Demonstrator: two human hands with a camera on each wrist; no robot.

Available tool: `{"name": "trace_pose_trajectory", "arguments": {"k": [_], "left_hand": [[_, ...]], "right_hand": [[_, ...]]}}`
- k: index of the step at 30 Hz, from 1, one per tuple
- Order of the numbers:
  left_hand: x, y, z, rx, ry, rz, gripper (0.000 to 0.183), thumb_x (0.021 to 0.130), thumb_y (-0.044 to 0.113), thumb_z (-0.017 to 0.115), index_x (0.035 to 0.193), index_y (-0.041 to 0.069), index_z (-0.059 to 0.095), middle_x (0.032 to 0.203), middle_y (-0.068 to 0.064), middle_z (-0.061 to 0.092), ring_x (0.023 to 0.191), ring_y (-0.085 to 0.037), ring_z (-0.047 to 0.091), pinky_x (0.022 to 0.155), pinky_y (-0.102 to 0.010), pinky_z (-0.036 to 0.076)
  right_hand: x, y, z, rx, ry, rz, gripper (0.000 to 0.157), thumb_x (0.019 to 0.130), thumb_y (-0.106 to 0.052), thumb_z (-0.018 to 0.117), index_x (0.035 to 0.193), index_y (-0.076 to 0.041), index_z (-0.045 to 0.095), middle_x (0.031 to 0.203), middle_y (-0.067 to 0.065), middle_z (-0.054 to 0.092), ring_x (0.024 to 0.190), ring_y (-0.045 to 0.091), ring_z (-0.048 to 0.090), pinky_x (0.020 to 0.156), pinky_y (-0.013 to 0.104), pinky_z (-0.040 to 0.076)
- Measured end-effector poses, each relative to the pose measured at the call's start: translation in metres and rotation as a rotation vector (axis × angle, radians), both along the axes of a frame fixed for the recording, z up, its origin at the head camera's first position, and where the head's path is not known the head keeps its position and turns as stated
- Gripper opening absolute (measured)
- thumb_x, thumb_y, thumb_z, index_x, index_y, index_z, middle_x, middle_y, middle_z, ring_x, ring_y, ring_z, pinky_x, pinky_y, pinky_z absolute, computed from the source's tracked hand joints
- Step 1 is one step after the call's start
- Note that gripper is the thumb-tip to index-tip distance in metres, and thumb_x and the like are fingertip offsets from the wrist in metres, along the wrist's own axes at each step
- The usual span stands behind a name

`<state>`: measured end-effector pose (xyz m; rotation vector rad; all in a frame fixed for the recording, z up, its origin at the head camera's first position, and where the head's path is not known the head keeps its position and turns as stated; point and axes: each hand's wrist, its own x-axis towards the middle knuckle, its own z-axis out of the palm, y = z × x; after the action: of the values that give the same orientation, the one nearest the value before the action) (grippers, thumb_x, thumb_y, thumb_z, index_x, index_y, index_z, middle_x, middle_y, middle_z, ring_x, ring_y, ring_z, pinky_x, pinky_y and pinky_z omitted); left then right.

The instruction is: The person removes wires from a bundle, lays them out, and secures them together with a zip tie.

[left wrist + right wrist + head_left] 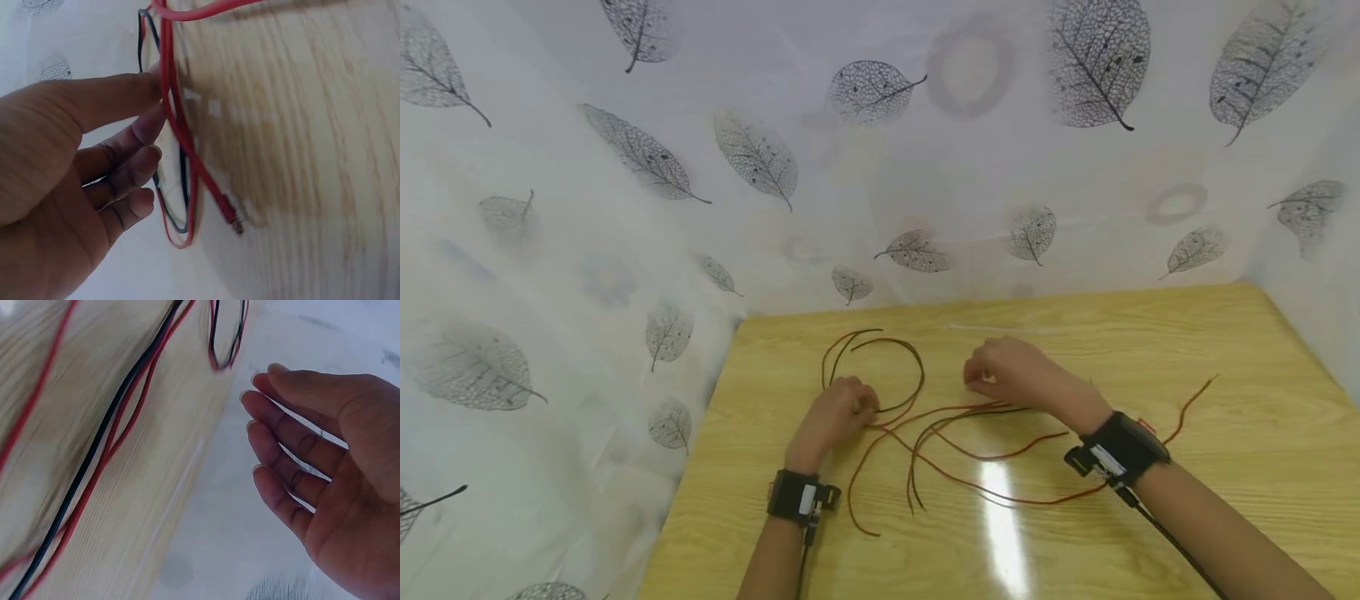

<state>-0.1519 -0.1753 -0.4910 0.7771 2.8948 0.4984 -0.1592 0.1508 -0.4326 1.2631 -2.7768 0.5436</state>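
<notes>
Several thin red and black electrical wires lie in loose curves and loops on the table. My left hand (841,410) pinches part of the wire bundle between thumb and forefinger, near the looped end. In the left wrist view, red wires (170,100) pass by the thumb tip, and one red wire's end shows bare strands. Exactly which wires are pinched is partly hidden. My right hand (1018,373) hovers by the wires' middle stretch with loosely curled fingers and nothing between them. Beside it, the right wrist view shows black and red wires (103,450) running together.
The wood-grain table (1247,467) ends at the back against a pale leaf-print cloth (917,192), which also hangs at the left. A thin whitish strip (988,327) lies near the back edge. Both wrists wear black bands with cameras and cables.
</notes>
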Motion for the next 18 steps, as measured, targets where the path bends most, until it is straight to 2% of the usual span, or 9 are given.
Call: {"name": "trace_pose_trajectory", "arguments": {"k": [5, 9, 13, 16, 18], "left_hand": [[-0.001, 0.0, 0.001, -0.009, 0.032, -0.006, 0.005, 0.086, 0.015, 0.074, 0.09, 0.015, 0.072, 0.087, 0.005, 0.062, 0.083, -0.014, 0.053, 0.074, -0.029, 0.051], [-0.001, -0.001, 0.006, 0.006, 0.049, 0.023, 0.004, 0.089, 0.015, 0.071, 0.09, 0.015, 0.068, 0.086, 0.006, 0.063, 0.08, -0.013, 0.054, 0.072, -0.03, 0.05], [0.0, -0.007, 0.011, 0.032, 0.111, 0.019, 0.006, 0.092, 0.013, 0.069, 0.094, 0.016, 0.064, 0.083, 0.006, 0.062, 0.074, -0.011, 0.054, 0.066, -0.028, 0.048], [0.002, -0.012, 0.014, 0.053, 0.185, 0.019, 0.006, 0.092, 0.014, 0.068, 0.096, 0.016, 0.065, 0.083, 0.007, 0.063, 0.073, -0.01, 0.053, 0.067, -0.029, 0.047], [0.002, -0.018, 0.015, 0.059, 0.227, 0.028, 0.005, 0.091, 0.015, 0.069, 0.095, 0.017, 0.068, 0.085, 0.007, 0.066, 0.074, -0.011, 0.055, 0.07, -0.032, 0.047]], "right_hand": [[-0.017, -0.05, -0.012, 0.034, -0.011, 0.063, 0.006, 0.086, -0.016, 0.073, 0.086, -0.017, 0.079, 0.082, -0.004, 0.072, 0.074, 0.013, 0.065, 0.067, 0.031, 0.055], [-0.025, -0.079, -0.02, 0.122, 0.062, 0.07, 0.01, 0.084, -0.016, 0.074, 0.092, -0.017, 0.079, 0.087, -0.003, 0.073, 0.078, 0.017, 0.066, 0.07, 0.033, 0.056], [-0.03, -0.104, -0.025, 0.204, 0.105, 0.054, 0.02, 0.081, -0.014, 0.076, 0.101, -0.018, 0.078, 0.094, 0.0, 0.071, 0.085, 0.02, 0.065, 0.073, 0.035, 0.056], [-0.035, -0.115, -0.033, 0.204, 0.191, 0.047, 0.008, 0.082, -0.014, 0.075, 0.085, -0.021, 0.079, 0.085, -0.001, 0.071, 0.078, 0.018, 0.063, 0.068, 0.033, 0.054], [-0.038, -0.119, -0.036, 0.186, 0.277, 0.051, 0.013, 0.083, -0.017, 0.074, 0.072, -0.023, 0.076, 0.075, -0.003, 0.07, 0.071, 0.017, 0.06, 0.062, 0.032, 0.051]]}}
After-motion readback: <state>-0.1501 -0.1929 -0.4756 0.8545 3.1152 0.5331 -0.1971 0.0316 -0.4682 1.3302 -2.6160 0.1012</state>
